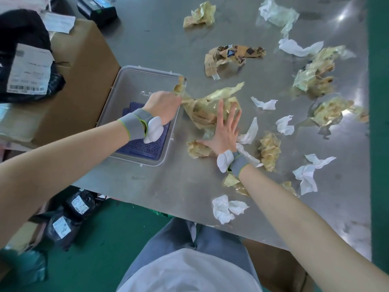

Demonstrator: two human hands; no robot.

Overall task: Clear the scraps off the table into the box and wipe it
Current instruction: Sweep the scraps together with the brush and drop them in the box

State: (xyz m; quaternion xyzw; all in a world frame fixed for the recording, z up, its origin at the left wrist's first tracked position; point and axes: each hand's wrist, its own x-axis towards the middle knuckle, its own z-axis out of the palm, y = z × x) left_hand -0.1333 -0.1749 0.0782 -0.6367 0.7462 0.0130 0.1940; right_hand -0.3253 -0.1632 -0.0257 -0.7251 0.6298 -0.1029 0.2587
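Note:
A clear plastic box (134, 81) with a blue cloth (145, 147) inside sits at the left of the steel table (168, 186). My left hand (163, 106) hovers over the box's right rim, shut on one end of a large crumpled yellowish wrapper (208, 106). My right hand (225, 131) lies flat with fingers spread, pressing on the same wrapper just right of the box. Several more yellowish wrappers (269, 150) and white tissue scraps (305, 175) lie scattered over the table to the right and far side.
A cardboard carton (84, 66) stands left of the box, with black parcel bags (27, 60) on it. A black device (97, 9) lies at the far left. More parcels (69, 216) sit on the green floor below the table's near edge.

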